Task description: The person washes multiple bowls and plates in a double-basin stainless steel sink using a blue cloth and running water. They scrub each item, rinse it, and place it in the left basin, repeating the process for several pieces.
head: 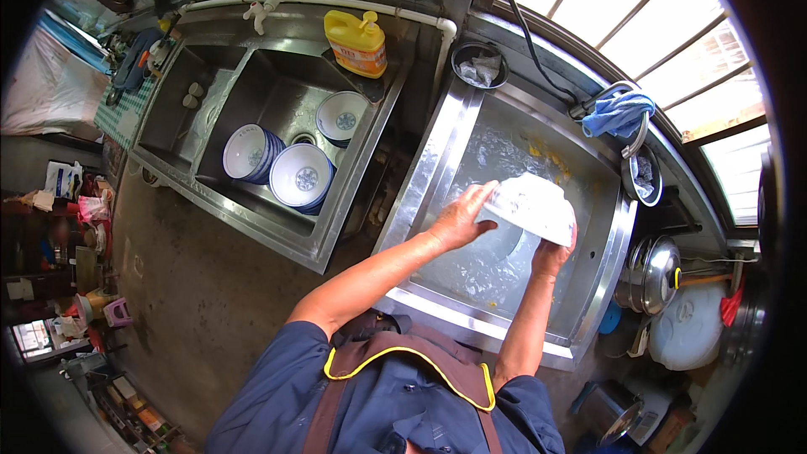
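Observation:
A white bowl (529,207), tilted on its side, is held above the water in the right-hand stainless-steel sink (425,170). My right hand (558,246) grips its right edge; some of the fingers are hidden behind it. At the bowl's left rim is my left hand (465,217), thumb apart from the fingers; whether it grips the rim is hard to tell. Yellow scraps float in the water. In the left double-basin sink (265,217) stand stacks of blue-and-white bowls: one at the left (247,152), one in front (301,176) and one at the back right (341,116).
A yellow detergent jug (356,44) stands at the left sink's back corner. A dark bowl (480,65) and a second one (642,174) holding scourers flank the right sink. A blue cloth (618,113) hangs over the faucet. Lidded steel pots (649,274) stand at the right.

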`<state>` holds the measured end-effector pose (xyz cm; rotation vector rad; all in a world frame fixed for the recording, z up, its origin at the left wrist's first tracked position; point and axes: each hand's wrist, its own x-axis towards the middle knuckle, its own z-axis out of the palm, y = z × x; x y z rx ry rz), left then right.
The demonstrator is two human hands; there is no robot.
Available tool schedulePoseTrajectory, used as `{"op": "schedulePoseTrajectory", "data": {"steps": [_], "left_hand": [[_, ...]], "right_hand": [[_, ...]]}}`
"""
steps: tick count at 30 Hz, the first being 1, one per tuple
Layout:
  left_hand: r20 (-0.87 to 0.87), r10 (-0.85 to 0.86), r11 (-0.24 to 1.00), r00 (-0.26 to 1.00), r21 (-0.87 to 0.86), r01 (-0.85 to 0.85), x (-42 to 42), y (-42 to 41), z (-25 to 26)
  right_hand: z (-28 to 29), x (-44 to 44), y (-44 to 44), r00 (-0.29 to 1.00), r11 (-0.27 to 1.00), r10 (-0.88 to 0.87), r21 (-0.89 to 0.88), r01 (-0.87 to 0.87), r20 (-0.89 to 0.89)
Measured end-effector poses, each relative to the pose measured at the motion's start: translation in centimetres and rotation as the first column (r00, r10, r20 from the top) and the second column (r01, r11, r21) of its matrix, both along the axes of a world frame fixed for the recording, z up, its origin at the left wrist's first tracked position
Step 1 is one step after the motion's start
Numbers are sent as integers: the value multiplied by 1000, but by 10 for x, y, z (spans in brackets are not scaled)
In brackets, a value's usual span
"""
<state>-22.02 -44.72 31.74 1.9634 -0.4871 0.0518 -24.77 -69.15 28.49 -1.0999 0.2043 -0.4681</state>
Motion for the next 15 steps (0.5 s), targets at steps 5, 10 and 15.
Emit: {"op": "schedulePoseTrajectory", "data": {"steps": [5, 10, 15], "left_hand": [[174, -5, 997, 985, -77, 19, 5, -1, 29], [227, 84, 988, 970, -145, -52, -2, 43, 32], [47, 229, 947, 972, -242, -211, -12, 107, 26]], "right_hand": [[40, 5, 27, 994, 950, -10, -309, 44, 109], [135, 25, 146, 945, 932, 325, -156, -327, -37], [53, 68, 161, 781, 749, 616, 381, -542, -101]]}}
